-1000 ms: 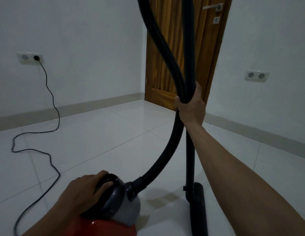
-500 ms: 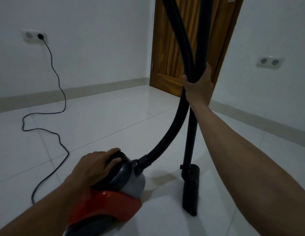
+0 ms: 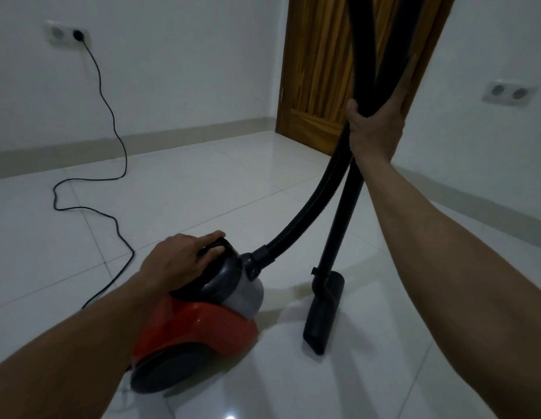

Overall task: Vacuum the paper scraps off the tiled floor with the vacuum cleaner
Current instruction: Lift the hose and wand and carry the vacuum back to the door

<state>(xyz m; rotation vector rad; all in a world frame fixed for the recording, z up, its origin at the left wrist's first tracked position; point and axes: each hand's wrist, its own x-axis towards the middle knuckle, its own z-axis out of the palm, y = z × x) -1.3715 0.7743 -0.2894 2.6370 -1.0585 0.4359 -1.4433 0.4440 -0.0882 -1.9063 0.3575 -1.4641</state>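
The left fingers point(image 3: 202, 237) lie close together and curl over the black handle on top of the vacuum point(image 3: 196, 325), which is near, in the middle. The left hand point(image 3: 178, 261) covers that handle. The right hand point(image 3: 376, 131) wraps around the tube point(image 3: 341, 213) and the hose point(image 3: 308, 213) together, with the thumb on the left and the fingers mostly hidden behind.

The step seems to be placing the machine. It is better to set the body flat, release the hose and hold only the tube, so the nozzle point(image 3: 323, 313) lies flat on the floor point(image 3: 202, 182). No scraps show here.

The body is smooth red plastic with a grey dome. The hose is ribbed and bending, the tube stiff and straight, the tiles glossy white. A thin cord point(image 3: 112, 146) goes far left to a socket point(image 3: 68, 34).
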